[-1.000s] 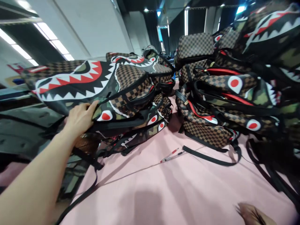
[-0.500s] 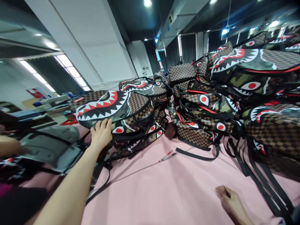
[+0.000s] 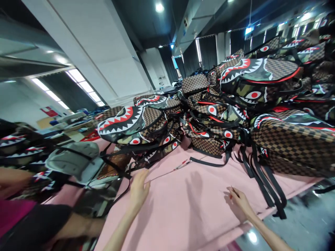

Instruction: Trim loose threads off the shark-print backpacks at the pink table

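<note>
My left hand (image 3: 138,190) lies with its fingers stretched out on the pink table cloth (image 3: 191,205), just below a pile of shark-mouth backpacks (image 3: 133,125). It holds nothing. My right hand (image 3: 239,202) rests on the cloth near the front edge, its fingers pinched on a thin dark object I cannot make out. Two pens (image 3: 181,164) lie on the cloth between the piles, apart from both hands.
Large stacks of brown checkered and camouflage shark backpacks (image 3: 261,104) fill the right and back, with black straps (image 3: 264,184) trailing over the table edge. A grey backpack (image 3: 73,158) lies at left. Another person's arm and dark sleeve (image 3: 39,223) are at lower left.
My left hand has let go of the top backpack and come down onto the cloth. My right hand has moved further onto the table. The view has pulled back and tilted.
</note>
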`<act>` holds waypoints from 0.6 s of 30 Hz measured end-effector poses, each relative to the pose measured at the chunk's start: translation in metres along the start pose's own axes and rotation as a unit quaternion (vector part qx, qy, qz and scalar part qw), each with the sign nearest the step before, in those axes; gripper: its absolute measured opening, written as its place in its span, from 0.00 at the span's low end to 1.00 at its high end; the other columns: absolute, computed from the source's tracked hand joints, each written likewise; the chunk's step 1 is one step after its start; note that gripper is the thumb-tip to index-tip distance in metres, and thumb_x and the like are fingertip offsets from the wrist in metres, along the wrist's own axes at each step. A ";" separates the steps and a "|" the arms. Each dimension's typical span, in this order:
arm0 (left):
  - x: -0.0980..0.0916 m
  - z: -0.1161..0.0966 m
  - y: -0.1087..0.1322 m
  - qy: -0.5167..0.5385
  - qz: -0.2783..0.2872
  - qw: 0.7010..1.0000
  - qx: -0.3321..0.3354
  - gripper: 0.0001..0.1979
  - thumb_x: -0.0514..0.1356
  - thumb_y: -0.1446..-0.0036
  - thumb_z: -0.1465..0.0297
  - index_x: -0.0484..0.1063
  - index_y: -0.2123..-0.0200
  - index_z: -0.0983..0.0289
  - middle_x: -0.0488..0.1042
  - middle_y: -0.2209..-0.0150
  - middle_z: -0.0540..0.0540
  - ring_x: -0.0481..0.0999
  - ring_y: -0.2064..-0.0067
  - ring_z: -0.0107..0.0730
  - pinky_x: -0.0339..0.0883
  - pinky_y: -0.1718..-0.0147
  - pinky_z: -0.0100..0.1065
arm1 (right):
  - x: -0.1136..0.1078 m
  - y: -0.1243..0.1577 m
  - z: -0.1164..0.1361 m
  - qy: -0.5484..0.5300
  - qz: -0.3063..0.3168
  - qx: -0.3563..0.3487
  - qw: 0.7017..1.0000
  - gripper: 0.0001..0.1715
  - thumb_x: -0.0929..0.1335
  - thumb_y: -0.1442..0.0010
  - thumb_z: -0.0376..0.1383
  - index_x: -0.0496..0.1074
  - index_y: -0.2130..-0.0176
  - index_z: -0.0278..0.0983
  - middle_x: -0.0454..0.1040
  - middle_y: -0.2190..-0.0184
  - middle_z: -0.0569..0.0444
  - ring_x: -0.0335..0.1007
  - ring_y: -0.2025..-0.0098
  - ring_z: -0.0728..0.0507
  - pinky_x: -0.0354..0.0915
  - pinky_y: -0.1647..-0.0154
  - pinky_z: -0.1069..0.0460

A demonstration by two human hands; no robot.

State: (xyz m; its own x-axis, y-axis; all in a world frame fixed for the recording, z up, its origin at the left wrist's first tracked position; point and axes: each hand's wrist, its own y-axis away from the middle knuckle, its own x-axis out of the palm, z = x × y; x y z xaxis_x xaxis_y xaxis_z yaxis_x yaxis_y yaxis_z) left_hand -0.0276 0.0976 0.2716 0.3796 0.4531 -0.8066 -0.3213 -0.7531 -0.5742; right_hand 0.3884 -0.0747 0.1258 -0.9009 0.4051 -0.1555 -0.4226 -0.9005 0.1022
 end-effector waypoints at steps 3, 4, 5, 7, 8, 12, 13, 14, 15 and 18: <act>0.011 -0.021 0.068 0.052 0.058 0.995 -0.065 0.21 0.49 0.47 0.63 0.72 0.56 0.67 0.72 0.51 0.64 0.71 0.48 0.46 0.64 0.48 0.47 | -0.040 0.013 -0.007 0.057 0.012 -0.015 0.998 0.29 0.61 0.49 0.56 0.76 0.67 0.36 0.73 0.75 0.51 0.71 0.67 0.40 0.65 0.65 0.50; 0.013 -0.029 0.089 0.065 0.079 0.991 -0.088 0.21 0.49 0.48 0.62 0.74 0.57 0.66 0.73 0.52 0.63 0.72 0.49 0.46 0.65 0.49 0.46 | -0.053 0.019 -0.008 0.070 0.007 -0.018 0.997 0.30 0.61 0.48 0.56 0.76 0.66 0.36 0.74 0.73 0.51 0.71 0.64 0.39 0.65 0.62 0.51; 0.015 -0.038 0.107 0.076 0.098 0.986 -0.110 0.21 0.50 0.48 0.62 0.75 0.59 0.65 0.74 0.53 0.62 0.72 0.50 0.46 0.66 0.49 0.46 | -0.066 0.024 -0.009 0.083 0.001 -0.017 0.996 0.30 0.60 0.48 0.57 0.76 0.65 0.37 0.74 0.72 0.51 0.71 0.62 0.38 0.65 0.59 0.51; 0.018 -0.058 0.138 0.097 0.129 0.976 -0.149 0.20 0.50 0.50 0.63 0.76 0.60 0.65 0.75 0.54 0.61 0.73 0.50 0.45 0.67 0.50 0.45 | -0.089 0.034 -0.009 0.110 -0.001 -0.013 0.994 0.31 0.59 0.46 0.57 0.76 0.62 0.38 0.75 0.70 0.51 0.71 0.60 0.39 0.64 0.58 0.51; 0.018 -0.069 0.150 0.109 0.142 0.970 -0.163 0.20 0.50 0.50 0.63 0.76 0.61 0.65 0.75 0.54 0.61 0.73 0.50 0.45 0.67 0.50 0.44 | -0.097 0.038 -0.009 0.125 0.000 -0.011 0.992 0.31 0.59 0.46 0.57 0.76 0.60 0.38 0.75 0.70 0.52 0.71 0.61 0.39 0.64 0.59 0.52; 0.020 -0.111 0.178 0.159 0.172 0.954 -0.187 0.20 0.50 0.49 0.64 0.77 0.61 0.65 0.75 0.55 0.60 0.74 0.51 0.41 0.67 0.50 0.41 | -0.114 0.051 -0.012 0.156 0.016 -0.014 0.988 0.30 0.58 0.45 0.56 0.76 0.59 0.40 0.74 0.72 0.53 0.70 0.69 0.42 0.64 0.65 0.53; 0.020 -0.121 0.182 0.166 0.175 0.953 -0.185 0.19 0.50 0.49 0.64 0.77 0.61 0.64 0.76 0.55 0.60 0.74 0.51 0.41 0.67 0.50 0.41 | -0.115 0.053 -0.015 0.153 0.019 -0.015 0.988 0.30 0.58 0.45 0.55 0.76 0.59 0.40 0.74 0.72 0.53 0.70 0.70 0.42 0.64 0.65 0.52; 0.020 -0.129 0.185 0.171 0.178 0.952 -0.181 0.19 0.50 0.49 0.65 0.77 0.62 0.64 0.76 0.56 0.60 0.74 0.52 0.41 0.67 0.50 0.41 | -0.115 0.054 -0.018 0.149 0.021 -0.018 0.989 0.30 0.58 0.46 0.55 0.76 0.59 0.39 0.74 0.73 0.53 0.70 0.71 0.43 0.64 0.65 0.52; 0.020 -0.137 0.187 0.174 0.183 0.952 -0.174 0.18 0.51 0.49 0.65 0.77 0.62 0.64 0.76 0.56 0.60 0.74 0.52 0.42 0.67 0.50 0.41 | -0.114 0.055 -0.021 0.144 0.021 -0.023 0.989 0.31 0.58 0.45 0.55 0.76 0.59 0.38 0.74 0.74 0.53 0.70 0.71 0.43 0.64 0.66 0.52; 0.019 -0.154 0.193 0.186 0.204 0.948 -0.160 0.17 0.52 0.50 0.66 0.78 0.63 0.61 0.76 0.56 0.58 0.75 0.52 0.41 0.67 0.50 0.41 | -0.113 0.056 -0.026 0.146 0.022 -0.043 0.988 0.34 0.57 0.45 0.55 0.72 0.53 0.35 0.73 0.75 0.53 0.69 0.74 0.44 0.64 0.69 0.52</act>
State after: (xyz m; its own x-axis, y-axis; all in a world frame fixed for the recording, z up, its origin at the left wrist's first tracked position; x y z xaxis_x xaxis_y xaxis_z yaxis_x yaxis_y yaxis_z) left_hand 0.0515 -0.1123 0.1673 0.5797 -0.0618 -0.8125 -0.2494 -0.9627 -0.1048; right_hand 0.4694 -0.1751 0.1235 -0.8457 0.3137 -0.4316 -0.3628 -0.9313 0.0339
